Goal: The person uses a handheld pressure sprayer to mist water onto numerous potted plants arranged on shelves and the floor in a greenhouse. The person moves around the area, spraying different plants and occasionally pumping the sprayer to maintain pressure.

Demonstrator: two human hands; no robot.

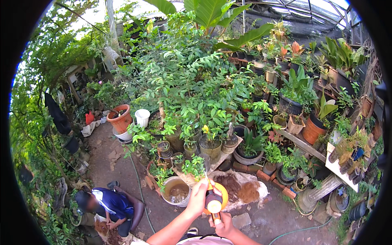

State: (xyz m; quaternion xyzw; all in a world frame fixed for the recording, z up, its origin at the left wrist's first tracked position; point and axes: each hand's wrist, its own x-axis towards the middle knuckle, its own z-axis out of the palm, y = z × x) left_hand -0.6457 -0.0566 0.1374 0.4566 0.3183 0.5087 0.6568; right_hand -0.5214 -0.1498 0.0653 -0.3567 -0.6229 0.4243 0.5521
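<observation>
Both hands are on an orange-and-black pump sprayer [221,193], held in front of my body. My left hand [198,198] is closed at its left side, by the nozzle end. At the near end, my right hand [222,224] wraps round the handle, below the round orange knob. The nozzle points away from me toward a leafy potted plant [193,167], and a pale blur that may be mist shows ahead of it. Just left of the sprayer stands a white bucket [176,192] with murky brownish water inside.
A sack with brown fibrous soil [247,192] lies to the right. Crowded potted plants [210,147] stand ahead, edged by loose bricks [263,175]. A person [112,210] crouches at lower left, hands on brown fibre. Green hoses [141,192] cross the ground. Shelves of pots fill the right.
</observation>
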